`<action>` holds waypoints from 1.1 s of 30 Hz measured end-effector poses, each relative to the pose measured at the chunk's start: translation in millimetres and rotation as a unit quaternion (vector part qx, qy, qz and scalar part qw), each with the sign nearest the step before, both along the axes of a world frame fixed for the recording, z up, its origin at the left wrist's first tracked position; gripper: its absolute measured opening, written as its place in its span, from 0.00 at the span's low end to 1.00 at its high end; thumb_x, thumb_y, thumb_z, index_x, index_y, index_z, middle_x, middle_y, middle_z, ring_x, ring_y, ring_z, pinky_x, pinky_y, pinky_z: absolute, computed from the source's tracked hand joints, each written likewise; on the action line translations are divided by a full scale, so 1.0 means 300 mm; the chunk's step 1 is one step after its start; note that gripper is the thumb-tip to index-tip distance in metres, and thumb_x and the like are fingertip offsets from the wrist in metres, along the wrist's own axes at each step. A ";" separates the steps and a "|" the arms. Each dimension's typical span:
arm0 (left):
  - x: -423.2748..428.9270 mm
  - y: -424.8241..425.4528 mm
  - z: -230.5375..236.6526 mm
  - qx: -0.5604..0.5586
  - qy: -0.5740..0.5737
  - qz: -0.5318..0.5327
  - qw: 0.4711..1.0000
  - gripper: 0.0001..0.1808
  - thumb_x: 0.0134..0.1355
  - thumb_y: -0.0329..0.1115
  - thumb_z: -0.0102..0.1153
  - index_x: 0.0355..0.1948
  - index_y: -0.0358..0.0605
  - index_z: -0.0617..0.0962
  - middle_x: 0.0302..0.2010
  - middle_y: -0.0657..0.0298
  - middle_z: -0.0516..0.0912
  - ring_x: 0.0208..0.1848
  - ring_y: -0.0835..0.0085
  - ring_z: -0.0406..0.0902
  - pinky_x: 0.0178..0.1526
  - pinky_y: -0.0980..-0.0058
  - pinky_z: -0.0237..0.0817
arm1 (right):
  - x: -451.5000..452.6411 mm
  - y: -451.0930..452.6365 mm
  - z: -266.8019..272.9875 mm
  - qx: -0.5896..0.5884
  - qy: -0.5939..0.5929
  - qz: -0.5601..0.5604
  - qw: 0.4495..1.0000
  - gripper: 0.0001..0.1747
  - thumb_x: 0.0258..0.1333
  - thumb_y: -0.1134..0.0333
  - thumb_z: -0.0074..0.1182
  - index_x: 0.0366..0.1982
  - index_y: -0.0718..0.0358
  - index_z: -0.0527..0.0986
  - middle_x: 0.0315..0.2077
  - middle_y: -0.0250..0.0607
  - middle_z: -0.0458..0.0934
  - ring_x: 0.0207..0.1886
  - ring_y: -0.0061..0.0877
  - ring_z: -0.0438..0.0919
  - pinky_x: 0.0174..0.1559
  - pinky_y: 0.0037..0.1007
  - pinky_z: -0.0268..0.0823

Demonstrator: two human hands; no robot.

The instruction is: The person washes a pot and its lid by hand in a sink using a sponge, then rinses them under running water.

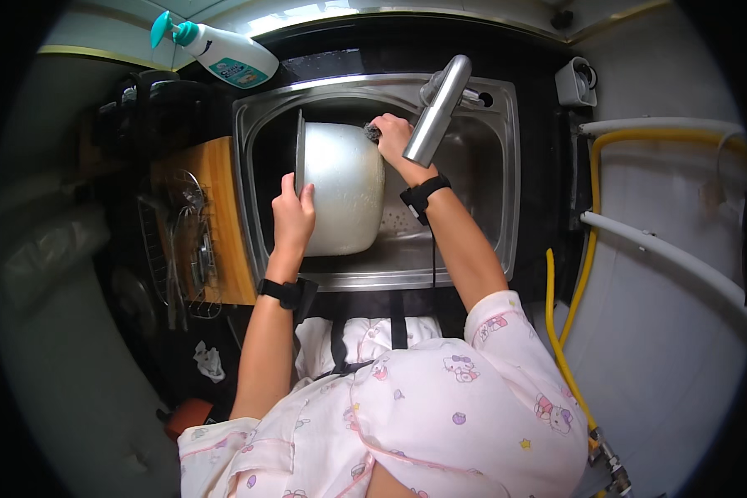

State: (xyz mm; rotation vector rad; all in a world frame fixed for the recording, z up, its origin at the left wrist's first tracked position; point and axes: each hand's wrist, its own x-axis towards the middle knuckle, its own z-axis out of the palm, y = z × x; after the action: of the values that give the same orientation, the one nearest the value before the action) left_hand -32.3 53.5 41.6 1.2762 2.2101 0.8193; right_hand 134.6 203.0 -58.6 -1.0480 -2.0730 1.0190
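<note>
A silver metal inner pot (342, 187) lies tipped on its side in the stainless steel sink (473, 205), its rim facing left and its base facing right. My left hand (292, 208) grips the rim, thumb on the outer wall. In my right hand (395, 137) is a grey steel wool scrubber (371, 132), pressed at the far edge of the pot's base. Water drops and pale brownish marks show on the pot's wall. The metal faucet (436, 115) reaches over the sink beside my right wrist; no running water is visible.
A white pump bottle (236, 59) with a teal top stands behind the sink. Left lies a wooden board (224, 218) beside a wire rack (180, 249) holding utensils. A small white container (576, 82) sits at back right. A yellow hose (591, 187) and white pipes (666, 243) run along the right wall.
</note>
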 end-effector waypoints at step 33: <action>-0.005 -0.001 -0.013 0.028 0.013 -0.028 0.999 0.13 0.60 0.27 0.53 0.44 0.31 0.70 0.26 0.40 0.79 0.30 0.49 0.80 0.28 0.65 0.71 | 0.125 -0.449 0.093 -0.078 0.060 -0.161 0.982 0.17 0.36 0.86 0.43 0.28 0.63 0.77 0.29 0.43 0.77 0.33 0.37 0.78 0.35 0.29 0.69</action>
State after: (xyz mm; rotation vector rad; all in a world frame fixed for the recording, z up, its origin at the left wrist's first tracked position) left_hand -34.0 53.2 37.7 1.3752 2.1762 0.8526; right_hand 172.3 68.3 -30.6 -1.3165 -1.6782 1.0600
